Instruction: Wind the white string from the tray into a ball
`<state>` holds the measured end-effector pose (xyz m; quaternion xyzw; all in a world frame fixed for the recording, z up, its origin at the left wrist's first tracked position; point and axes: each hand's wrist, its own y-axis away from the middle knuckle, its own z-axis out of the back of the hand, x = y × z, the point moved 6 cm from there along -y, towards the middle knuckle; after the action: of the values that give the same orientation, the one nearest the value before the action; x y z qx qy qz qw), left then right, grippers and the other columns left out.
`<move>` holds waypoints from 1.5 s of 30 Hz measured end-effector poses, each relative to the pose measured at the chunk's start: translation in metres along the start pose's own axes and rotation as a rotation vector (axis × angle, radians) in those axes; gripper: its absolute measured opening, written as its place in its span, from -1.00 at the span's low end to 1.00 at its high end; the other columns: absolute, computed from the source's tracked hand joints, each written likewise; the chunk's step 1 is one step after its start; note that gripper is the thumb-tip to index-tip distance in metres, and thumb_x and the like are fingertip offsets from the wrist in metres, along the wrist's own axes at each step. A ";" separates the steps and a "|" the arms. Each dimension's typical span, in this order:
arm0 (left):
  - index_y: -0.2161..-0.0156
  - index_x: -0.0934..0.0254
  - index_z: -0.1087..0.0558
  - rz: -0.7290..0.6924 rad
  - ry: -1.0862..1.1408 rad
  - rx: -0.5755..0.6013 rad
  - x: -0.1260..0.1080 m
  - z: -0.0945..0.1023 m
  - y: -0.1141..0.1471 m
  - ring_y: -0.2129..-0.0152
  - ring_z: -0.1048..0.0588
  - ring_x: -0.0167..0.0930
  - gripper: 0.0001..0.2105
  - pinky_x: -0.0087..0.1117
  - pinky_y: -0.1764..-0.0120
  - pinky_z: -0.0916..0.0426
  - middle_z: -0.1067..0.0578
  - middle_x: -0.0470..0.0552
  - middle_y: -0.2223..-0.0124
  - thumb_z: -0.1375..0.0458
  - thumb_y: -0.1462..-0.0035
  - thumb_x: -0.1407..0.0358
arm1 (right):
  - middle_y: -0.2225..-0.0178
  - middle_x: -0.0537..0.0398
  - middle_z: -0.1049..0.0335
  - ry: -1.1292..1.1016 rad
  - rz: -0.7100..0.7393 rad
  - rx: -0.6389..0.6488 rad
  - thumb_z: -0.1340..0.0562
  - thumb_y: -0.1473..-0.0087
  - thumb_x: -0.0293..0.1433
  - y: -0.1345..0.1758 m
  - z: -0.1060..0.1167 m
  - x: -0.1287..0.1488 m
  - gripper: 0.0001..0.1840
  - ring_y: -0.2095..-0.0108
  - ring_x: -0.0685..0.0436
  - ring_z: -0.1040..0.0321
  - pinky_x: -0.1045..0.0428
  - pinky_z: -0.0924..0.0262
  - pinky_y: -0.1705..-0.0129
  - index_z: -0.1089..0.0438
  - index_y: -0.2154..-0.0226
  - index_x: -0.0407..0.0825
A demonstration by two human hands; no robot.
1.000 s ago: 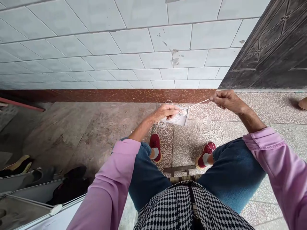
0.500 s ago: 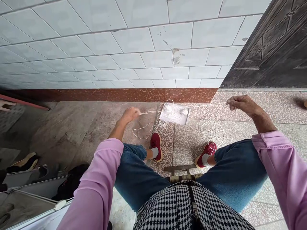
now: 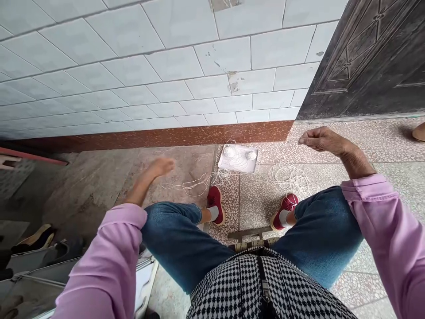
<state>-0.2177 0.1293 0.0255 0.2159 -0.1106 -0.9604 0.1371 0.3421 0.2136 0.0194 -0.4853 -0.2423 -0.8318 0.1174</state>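
Note:
My left hand is smeared by motion above the bare floor on the left; whether its fingers grip anything is unclear. My right hand hovers out to the right, thumb and fingers pinched together, and what is in the pinch is too small to make out. Between the hands a shallow white box lid lies on the floor with two balls of white cord, a larger one and a smaller one. Loose white cord is heaped at its left, with loops trailing left. Another tangle of cord spreads to the right.
A tiled wall with a brown base strip rises ahead, and a dark carved door stands at right. My red shoes flank the floor below the lid. Shoes on a rack are at lower left.
My left hand has swung left and slightly down. My right hand has shifted a little left in view. The cord stretched between each hand and the lid no longer shows; loops lie on the left floor.

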 end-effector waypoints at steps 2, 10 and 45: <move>0.06 0.29 -0.65 -0.102 0.066 0.111 -0.056 -0.027 -0.009 0.56 -0.51 -0.49 -0.80 -0.45 0.28 -0.40 -0.64 -0.12 0.34 -0.31 -0.24 0.29 | 0.59 0.27 -0.11 0.016 0.105 0.081 -0.52 -0.07 0.11 -0.007 -0.026 0.024 -0.42 0.55 0.08 0.07 0.04 0.18 0.52 -0.36 0.47 0.01; -0.24 0.37 -0.51 -0.700 0.641 0.608 -0.255 -0.122 0.031 0.50 -0.53 -0.51 -0.52 -0.49 0.46 -0.35 -0.66 0.18 0.18 -0.32 -0.31 0.16 | 0.54 0.25 -0.33 -0.217 0.298 0.319 -0.45 -0.20 0.16 -0.013 -0.104 0.074 -0.42 0.61 0.12 -0.08 0.10 0.02 0.57 -0.45 0.34 -0.01; 0.19 0.35 -0.65 -0.635 0.749 0.459 -0.204 -0.114 0.015 0.65 -0.23 -0.60 -0.77 -0.52 0.57 -0.11 -0.38 -0.13 0.55 -0.25 -0.31 0.20 | 0.55 0.21 -0.37 -0.098 0.363 0.353 -0.41 -0.29 0.07 -0.029 -0.115 0.071 -0.46 0.62 0.12 -0.15 0.13 -0.05 0.58 -0.46 0.39 -0.05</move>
<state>0.0132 0.1610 0.0078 0.5905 -0.1905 -0.7631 -0.1806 0.2079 0.1823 0.0250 -0.5325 -0.2980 -0.7174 0.3360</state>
